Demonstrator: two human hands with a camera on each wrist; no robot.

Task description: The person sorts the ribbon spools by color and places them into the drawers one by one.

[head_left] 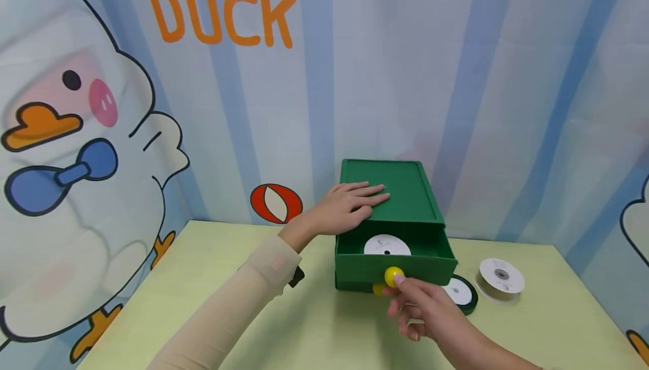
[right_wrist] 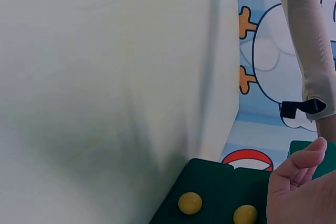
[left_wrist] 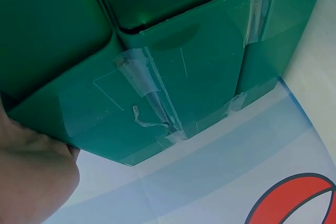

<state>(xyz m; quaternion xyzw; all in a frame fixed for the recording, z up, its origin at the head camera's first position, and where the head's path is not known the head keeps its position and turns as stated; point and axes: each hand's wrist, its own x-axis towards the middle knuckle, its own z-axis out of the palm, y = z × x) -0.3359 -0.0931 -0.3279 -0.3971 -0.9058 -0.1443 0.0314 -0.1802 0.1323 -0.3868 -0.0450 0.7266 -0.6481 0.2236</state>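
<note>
A green drawer cabinet [head_left: 387, 187] stands on the table, its top drawer [head_left: 365, 270] pulled out. Inside that drawer lies a white-faced round spool [head_left: 386, 244], partly hidden by the drawer front. My left hand [head_left: 350, 206] rests with fingers spread on the cabinet's top; the left wrist view shows the taped green side [left_wrist: 184, 66] and part of the hand [left_wrist: 37, 177]. At the drawer front, my right hand [head_left: 431, 308] pinches the yellow knob [head_left: 394, 276] between thumb and finger. Lower yellow knobs [right_wrist: 190, 203] show in the right wrist view beside the hand [right_wrist: 302, 187].
Right of the cabinet lie a white-faced spool [head_left: 501, 277] and a green-edged spool [head_left: 460, 293], the latter partly hidden by the drawer and right hand. A striped cloth backdrop [head_left: 385, 77] with duck drawings hangs behind the pale yellow table [head_left: 213, 280].
</note>
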